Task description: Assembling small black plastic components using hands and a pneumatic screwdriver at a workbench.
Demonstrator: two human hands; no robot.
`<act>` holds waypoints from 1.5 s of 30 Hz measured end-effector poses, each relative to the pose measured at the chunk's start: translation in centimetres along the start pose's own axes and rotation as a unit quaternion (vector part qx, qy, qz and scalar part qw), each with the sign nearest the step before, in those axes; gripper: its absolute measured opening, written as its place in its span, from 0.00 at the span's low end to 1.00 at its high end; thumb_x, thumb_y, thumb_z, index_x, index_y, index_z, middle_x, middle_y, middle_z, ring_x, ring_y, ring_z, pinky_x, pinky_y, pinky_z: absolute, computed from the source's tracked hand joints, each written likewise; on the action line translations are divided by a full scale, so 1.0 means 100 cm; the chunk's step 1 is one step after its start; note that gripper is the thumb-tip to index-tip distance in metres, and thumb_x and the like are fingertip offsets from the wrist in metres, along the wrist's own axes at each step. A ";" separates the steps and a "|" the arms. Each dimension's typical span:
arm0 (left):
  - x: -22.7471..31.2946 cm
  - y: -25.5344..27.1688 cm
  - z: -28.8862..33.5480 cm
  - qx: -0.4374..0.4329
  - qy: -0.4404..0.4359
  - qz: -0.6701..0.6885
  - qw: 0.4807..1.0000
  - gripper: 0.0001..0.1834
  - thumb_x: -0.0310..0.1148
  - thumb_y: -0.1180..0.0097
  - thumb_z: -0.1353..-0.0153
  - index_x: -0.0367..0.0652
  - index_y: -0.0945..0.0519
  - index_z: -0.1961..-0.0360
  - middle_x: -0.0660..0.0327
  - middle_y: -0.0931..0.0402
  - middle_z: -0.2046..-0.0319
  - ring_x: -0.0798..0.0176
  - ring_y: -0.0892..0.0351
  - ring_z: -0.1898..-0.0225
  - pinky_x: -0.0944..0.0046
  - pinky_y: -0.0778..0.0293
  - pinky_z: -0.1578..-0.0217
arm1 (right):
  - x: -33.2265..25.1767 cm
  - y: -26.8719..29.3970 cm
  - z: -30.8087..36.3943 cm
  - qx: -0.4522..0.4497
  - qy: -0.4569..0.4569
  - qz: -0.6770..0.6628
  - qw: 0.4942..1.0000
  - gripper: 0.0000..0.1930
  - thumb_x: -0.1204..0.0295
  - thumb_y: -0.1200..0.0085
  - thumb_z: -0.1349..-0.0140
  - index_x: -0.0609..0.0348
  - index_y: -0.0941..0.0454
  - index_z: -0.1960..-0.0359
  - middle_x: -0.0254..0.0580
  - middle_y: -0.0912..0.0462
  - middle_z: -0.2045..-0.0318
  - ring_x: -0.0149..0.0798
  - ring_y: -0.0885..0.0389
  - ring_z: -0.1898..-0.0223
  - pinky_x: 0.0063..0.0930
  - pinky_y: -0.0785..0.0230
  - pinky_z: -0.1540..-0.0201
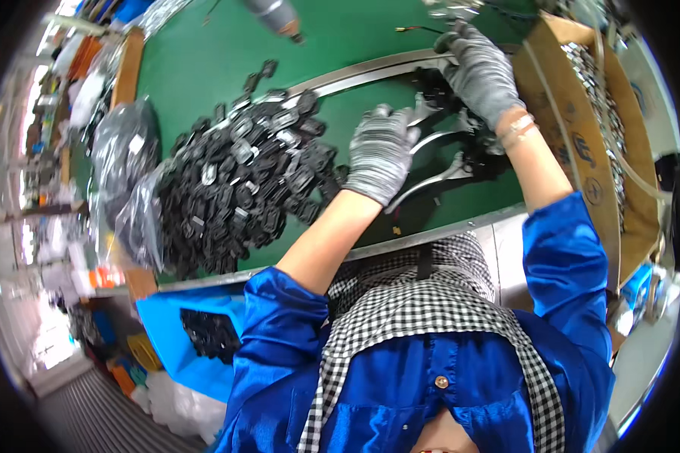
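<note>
My left hand [382,151], in a grey striped glove, is closed around the end of a silver brake lever [425,110] with a black mount. My right hand [482,77], gloved alike, reaches farther out with bent fingers at the metal rail; what its fingertips hold, if anything, is hidden. Between my forearms lie two more brake levers, one curved [434,139] and another nearer the table's front edge [429,180]. Their black mounts bunch together beneath my right wrist. Left of my left hand spreads a large heap of small black plastic parts [257,170].
A metal rail [355,78] crosses the green table [196,68]. A power screwdriver [276,16] hangs above the far side. At right stands a cardboard box [563,113] of small metal parts. Grey plastic bags [125,147] edge the left; a blue bin [162,332] sits below.
</note>
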State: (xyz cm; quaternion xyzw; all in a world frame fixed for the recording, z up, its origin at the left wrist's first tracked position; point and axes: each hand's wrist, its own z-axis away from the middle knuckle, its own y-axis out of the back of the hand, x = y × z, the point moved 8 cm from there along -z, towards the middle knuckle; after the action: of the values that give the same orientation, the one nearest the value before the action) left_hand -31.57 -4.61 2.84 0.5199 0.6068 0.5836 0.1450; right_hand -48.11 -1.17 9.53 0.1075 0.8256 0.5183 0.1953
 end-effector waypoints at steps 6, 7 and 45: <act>0.000 0.056 0.050 0.010 0.045 0.075 0.996 0.15 0.37 0.38 0.41 0.45 0.19 0.54 0.46 0.22 0.61 0.41 0.22 0.58 0.47 0.27 0.52 | -0.151 -0.054 -0.001 -0.235 0.156 -0.147 0.948 0.14 0.64 0.41 0.41 0.58 0.20 0.58 0.53 0.18 0.62 0.55 0.20 0.56 0.43 0.28 0.50; -0.002 0.067 0.062 0.030 0.046 0.091 0.994 0.14 0.35 0.37 0.42 0.45 0.19 0.55 0.46 0.22 0.61 0.41 0.22 0.59 0.47 0.27 0.53 | -0.165 -0.075 0.000 -0.274 0.158 -0.118 0.941 0.16 0.62 0.40 0.41 0.59 0.19 0.57 0.54 0.18 0.62 0.56 0.20 0.55 0.44 0.28 0.49; -0.058 0.131 0.052 0.091 0.221 0.496 0.835 0.10 0.23 0.39 0.39 0.39 0.19 0.56 0.63 0.21 0.65 0.74 0.23 0.72 0.75 0.22 0.72 | -0.144 -0.007 0.038 -0.203 -0.009 -0.605 0.770 0.11 0.78 0.52 0.30 0.61 0.21 0.50 0.33 0.20 0.76 0.21 0.23 0.76 0.17 0.26 0.73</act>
State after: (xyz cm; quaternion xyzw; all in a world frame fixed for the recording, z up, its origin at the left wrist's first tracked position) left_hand -19.06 -9.24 10.13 0.6195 0.3339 0.6187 -0.3494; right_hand -33.50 -3.82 10.40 -0.4515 0.5941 0.4475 0.4928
